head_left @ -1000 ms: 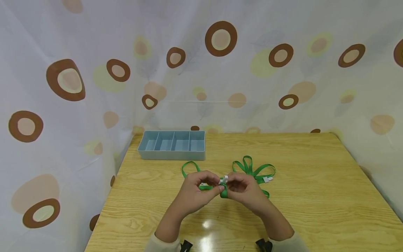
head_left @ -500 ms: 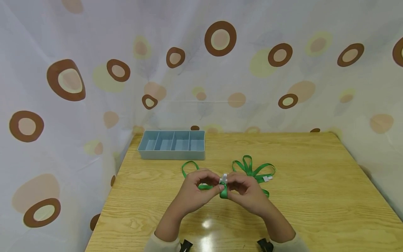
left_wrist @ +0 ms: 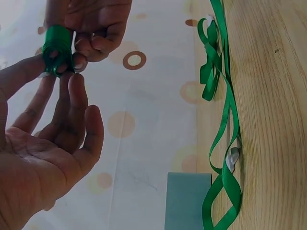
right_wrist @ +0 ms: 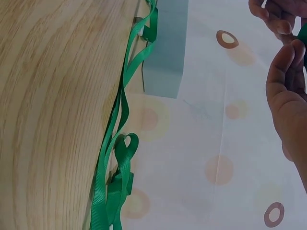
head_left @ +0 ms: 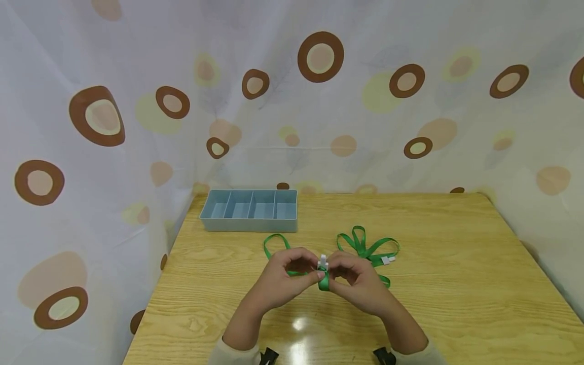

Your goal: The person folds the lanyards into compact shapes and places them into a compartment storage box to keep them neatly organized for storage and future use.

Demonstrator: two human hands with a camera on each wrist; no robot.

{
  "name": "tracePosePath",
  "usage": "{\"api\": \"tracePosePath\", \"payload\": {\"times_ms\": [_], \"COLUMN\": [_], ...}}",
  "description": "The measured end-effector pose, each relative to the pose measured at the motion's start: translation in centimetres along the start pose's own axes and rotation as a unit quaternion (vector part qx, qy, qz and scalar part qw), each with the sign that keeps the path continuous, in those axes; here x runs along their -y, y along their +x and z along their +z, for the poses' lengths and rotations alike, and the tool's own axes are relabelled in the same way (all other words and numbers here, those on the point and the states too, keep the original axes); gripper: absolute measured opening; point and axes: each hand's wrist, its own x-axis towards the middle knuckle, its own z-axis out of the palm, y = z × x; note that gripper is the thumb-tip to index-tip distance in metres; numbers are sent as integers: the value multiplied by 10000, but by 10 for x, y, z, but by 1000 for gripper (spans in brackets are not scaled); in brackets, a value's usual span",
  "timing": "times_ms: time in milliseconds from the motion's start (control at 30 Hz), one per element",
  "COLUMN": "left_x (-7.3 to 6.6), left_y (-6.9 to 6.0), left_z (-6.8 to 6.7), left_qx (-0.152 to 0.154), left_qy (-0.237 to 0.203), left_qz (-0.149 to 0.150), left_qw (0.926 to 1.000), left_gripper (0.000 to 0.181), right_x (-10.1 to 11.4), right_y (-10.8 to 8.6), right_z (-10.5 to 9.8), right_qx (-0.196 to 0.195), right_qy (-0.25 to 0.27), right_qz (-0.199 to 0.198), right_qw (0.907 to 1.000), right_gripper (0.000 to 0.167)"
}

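Observation:
Both hands meet above the table around a rolled-up green lanyard (head_left: pixel 323 285) with a white clip (head_left: pixel 323 260) standing up at its top. My left hand (head_left: pixel 287 281) pinches the roll from the left, thumb across its near face. From the right, my right hand (head_left: pixel 360 281) holds it by the fingertips. Seen from the left wrist, the lanyard coil (left_wrist: pixel 58 38) shows its wound layers between the fingers. Another green lanyard (head_left: pixel 276 236) lies partly hidden behind the left hand. Beyond the right hand lies a further green lanyard (head_left: pixel 361 248), spread in loops with a white fitting (head_left: pixel 387 260).
A blue-grey divided box (head_left: pixel 248 225) stands at the back left of the wooden table (head_left: pixel 456 284). A patterned curtain (head_left: pixel 292 111) hangs behind the table and along its sides.
The white clip has turned from tilted to upright, and the rolled lanyard has shifted slightly left and down between the fingers. Both hands stay nearly in place; the lanyards on the table have not moved.

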Motion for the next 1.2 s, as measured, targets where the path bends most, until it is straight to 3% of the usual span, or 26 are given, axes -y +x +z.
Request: {"api": "tracePosePath", "payload": {"times_ms": [667,967,1200], "left_x": [2,3,4], "left_y": [3,2,3], "left_z": [10,8,7], "left_qx": [-489,-772,-784], "left_qy": [-330,-433,-432], "left_qz": [390,697,744], "left_qw": [9975,9936,9932], "left_gripper": [8,8,7], "right_x": [0,4,7], "right_y": [-1,-1,1], "right_z": [-2,-1,0], "right_qx": [-157,-648,-705], "right_qy": [22,117,222], "right_qz": [74,401,457], "right_qw": [9998,9970,9962], "right_gripper": [21,27,38]}}
